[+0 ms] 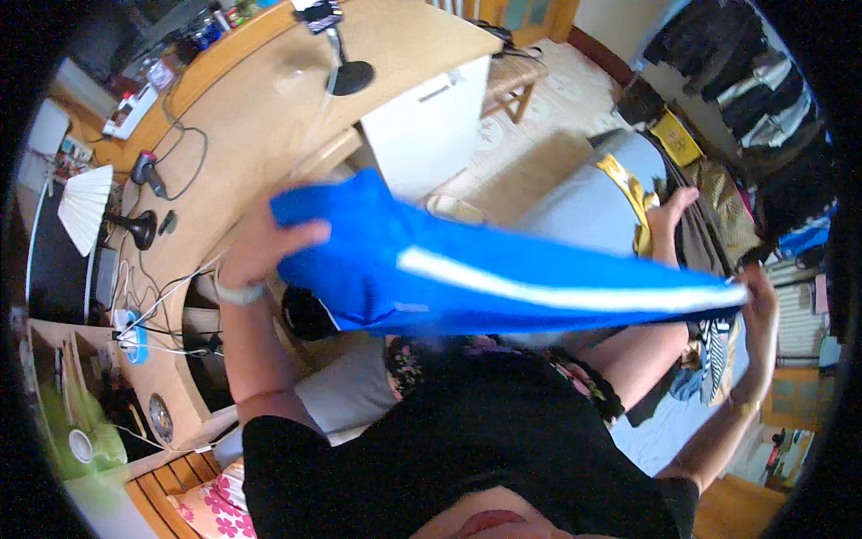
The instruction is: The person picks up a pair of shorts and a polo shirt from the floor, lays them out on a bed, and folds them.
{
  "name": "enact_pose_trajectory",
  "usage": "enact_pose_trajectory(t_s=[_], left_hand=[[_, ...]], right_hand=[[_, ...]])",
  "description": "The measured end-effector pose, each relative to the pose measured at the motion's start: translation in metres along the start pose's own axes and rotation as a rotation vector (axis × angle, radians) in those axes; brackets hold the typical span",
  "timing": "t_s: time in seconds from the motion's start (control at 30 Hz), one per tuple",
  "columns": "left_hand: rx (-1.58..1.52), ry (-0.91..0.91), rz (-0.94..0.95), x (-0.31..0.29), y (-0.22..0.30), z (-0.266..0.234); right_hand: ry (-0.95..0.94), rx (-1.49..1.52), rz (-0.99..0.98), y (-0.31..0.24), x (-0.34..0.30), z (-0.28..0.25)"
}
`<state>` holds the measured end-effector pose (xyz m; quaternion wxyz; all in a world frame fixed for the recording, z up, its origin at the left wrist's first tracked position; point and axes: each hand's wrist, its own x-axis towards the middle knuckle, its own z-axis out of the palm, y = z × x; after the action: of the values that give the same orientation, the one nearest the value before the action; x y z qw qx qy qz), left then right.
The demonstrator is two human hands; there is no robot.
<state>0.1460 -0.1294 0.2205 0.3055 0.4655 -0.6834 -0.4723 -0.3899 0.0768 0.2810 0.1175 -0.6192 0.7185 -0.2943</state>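
Blue garment (pixel 512 269) stretched across mid-frame, left grip (pixel 269 241) closed on its wide end left of centre, right grip (pixel 761 295) pinching the narrow end at right; step judged a lengthwise straightening, next move seemingly calling for even tension.

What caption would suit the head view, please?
Left hand and right hand hold a blue, white-striped garment stretched between them.

One held garment (pixel 512 260), one lamp (pixel 87 211) — one hairdryer (pixel 149 176)
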Motion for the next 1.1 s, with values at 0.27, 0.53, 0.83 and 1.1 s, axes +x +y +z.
enact_pose_trajectory(t_s=[0.27,0.53,0.83,1.1], left_hand=[[-0.063,0.688,0.453,0.098,0.128,0.012],[-0.092,0.887,0.476,-0.013,0.138,-0.017],[0.188,0.414,-0.152,-0.107,0.008,0.094],[0.327,-0.246,-0.341,-0.097,-0.026,0.131]], right_hand=[[0.475,-0.013,-0.308,0.096,0.161,-0.023],[0.536,0.468,-0.071,0.130,0.102,-0.090],[-0.383,0.520,0.143,0.125,0.007,0.003],[-0.688,0.169,0.283,0.114,-0.009,0.057]])
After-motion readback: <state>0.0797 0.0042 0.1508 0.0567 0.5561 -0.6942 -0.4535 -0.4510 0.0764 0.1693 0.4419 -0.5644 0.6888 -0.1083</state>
